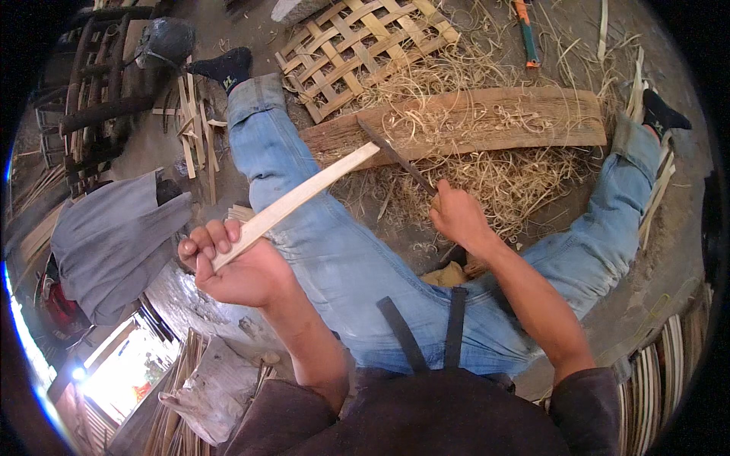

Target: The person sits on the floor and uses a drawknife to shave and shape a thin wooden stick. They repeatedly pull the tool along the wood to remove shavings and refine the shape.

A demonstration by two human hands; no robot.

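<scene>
Left hand (228,262) fisted round bamboo strip (304,194), palm up; right hand (458,216) grips knife (395,156).

My left hand (232,266) held the bamboo strip (304,194) over my left leg; its far end met the knife (395,156) in my right hand (458,216), above the plank (525,118), with the woven mat (365,45) beyond.

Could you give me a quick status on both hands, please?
Left hand shut on bamboo strip. Right hand shut on knife, blade at strip's far end. Wooden plank beyond, shavings around.
</scene>
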